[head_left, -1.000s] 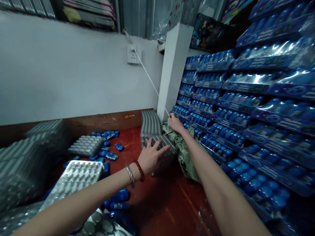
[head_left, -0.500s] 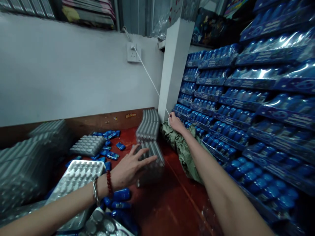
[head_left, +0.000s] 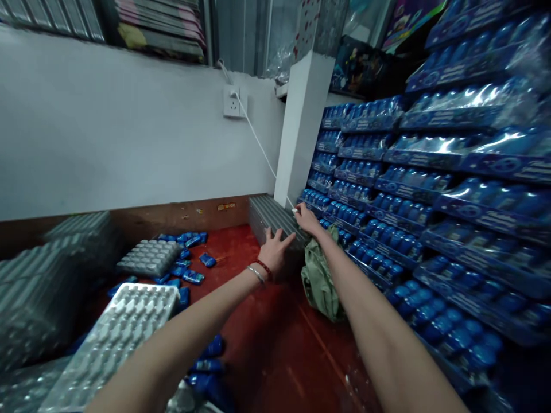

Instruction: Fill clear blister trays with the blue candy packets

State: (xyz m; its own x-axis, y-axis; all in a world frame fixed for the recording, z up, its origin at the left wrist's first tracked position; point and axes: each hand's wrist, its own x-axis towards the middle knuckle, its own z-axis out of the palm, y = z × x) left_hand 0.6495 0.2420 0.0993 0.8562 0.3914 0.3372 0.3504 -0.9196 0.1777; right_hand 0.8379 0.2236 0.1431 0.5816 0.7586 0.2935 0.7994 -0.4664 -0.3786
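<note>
My left hand [head_left: 275, 253], with a beaded bracelet and a silver bangle at the wrist, reaches across with fingers spread. It rests against the near side of a stack of grey ribbed plastic trays [head_left: 272, 213] in the corner by the pillar. My right hand [head_left: 309, 221] is closed at the far end of that stack, pinching the end of a white cable [head_left: 260, 146] that runs taut down from a wall socket [head_left: 235, 103]. Under my right forearm lies a crumpled green bag or cloth [head_left: 321, 284].
Stacked packs of blue bottles [head_left: 400, 206] wall off the right side. Blue sachet-like packets [head_left: 193, 276], a white moulded tray [head_left: 129, 321] and more tray stacks [head_left: 38, 292] cover the left of the red table [head_left: 275, 355]. A white pillar [head_left: 297, 126] stands behind.
My left hand has moved forward and right to the trays, which now sit as one row tight in the corner. The green bag is bunched further right. My right hand keeps the cable.
</note>
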